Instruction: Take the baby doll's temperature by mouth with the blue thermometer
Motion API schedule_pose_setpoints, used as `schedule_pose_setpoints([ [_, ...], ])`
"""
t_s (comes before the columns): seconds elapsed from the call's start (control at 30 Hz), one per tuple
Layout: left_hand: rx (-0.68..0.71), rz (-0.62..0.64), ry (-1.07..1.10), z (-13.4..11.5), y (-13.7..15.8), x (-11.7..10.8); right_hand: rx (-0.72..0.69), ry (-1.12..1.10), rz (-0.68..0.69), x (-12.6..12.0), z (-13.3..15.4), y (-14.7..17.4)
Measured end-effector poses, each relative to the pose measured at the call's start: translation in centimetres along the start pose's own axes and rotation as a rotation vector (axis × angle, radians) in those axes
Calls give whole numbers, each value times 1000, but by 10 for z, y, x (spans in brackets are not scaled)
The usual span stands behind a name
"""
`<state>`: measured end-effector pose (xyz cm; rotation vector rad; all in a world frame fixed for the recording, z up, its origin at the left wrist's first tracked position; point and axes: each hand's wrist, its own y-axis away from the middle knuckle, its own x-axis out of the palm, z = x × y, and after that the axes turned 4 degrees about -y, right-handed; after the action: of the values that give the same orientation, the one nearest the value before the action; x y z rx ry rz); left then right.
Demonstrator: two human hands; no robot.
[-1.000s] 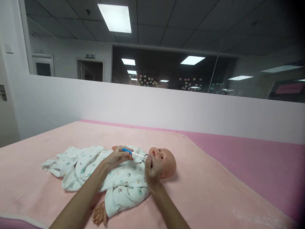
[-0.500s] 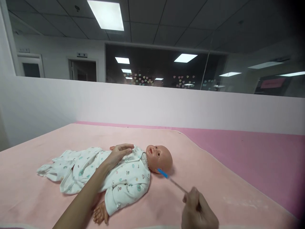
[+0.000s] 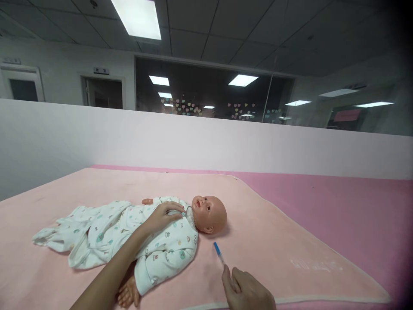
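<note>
A baby doll (image 3: 210, 215) lies on its back, its bald head to the right. It wears a white printed romper (image 3: 167, 254). My left hand (image 3: 166, 215) rests open on the doll's chest, fingers lightly curved and pointing toward its neck. My right hand (image 3: 247, 288) pinches a thin stick with a blue end (image 3: 217, 250) and a pale, see-through shaft. That blue end points up and away, just below the doll's ear and apart from the head. What kind of tool it is cannot be made out.
A peach mat (image 3: 274, 245) with a pale edge lies under the doll, over a pink surface (image 3: 355, 215). A low white wall (image 3: 206, 142) runs along the back, with glass above it. Faint whitish marks show on the mat at the right.
My right hand has moved left and drawn the stick back from the doll's ear, turning it more upright. My left hand stays on the chest. The view has shifted slightly.
</note>
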<state>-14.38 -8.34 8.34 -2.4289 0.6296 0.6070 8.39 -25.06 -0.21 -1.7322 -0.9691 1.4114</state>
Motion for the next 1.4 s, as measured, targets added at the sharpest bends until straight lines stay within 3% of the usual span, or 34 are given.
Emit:
schedule_pose_setpoints([
  [0.13,-28,-6,68,0,-1,-2,134,30,164,5,14,-14],
  [0.3,-145,-61,169,-3,-1,-3,297,-63,651,-4,30,-42],
  [0.4,-222,-86,287,-2,-2,-4,312,-121,779,-10,31,-51],
  [0.6,-287,-125,290,-4,-2,-8,314,-156,830,-15,23,-49],
  [1.0,-313,-72,176,-6,5,-14,511,-9,888,-40,-3,-46],
  [1.27,-288,-76,214,1,2,-14,203,-210,949,-39,51,-53],
  [1.4,-295,-68,210,2,2,-13,203,-134,917,-26,43,-53],
])
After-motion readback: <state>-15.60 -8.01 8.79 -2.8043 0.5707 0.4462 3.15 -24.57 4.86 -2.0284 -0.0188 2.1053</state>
